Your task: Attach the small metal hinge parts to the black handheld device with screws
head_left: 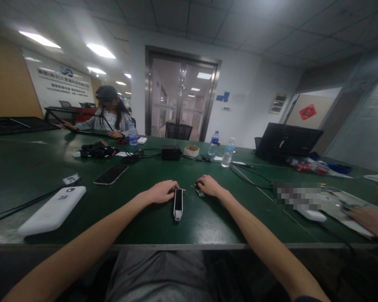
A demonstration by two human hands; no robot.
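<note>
On the green table (208,226) lies a narrow white device with a long black top face (178,201), pointing toward me. My left hand (162,191) rests at its far left side, fingers bent and close together against its upper end. A small metallic bit shows just beyond that end. To the right, my right hand (208,185) is lowered to the table with its fingers curled down. Small shiny pieces (200,193) lie under and beside those fingertips; what the fingers pinch, if anything, is too small to make out.
A white power bank (55,209) and a phone (111,174) lie to the left. Farther back are a black box (171,152), a small open carton (192,151), cables and water bottles (228,152). A co-worker's hand (367,219) is at right; another person sits across.
</note>
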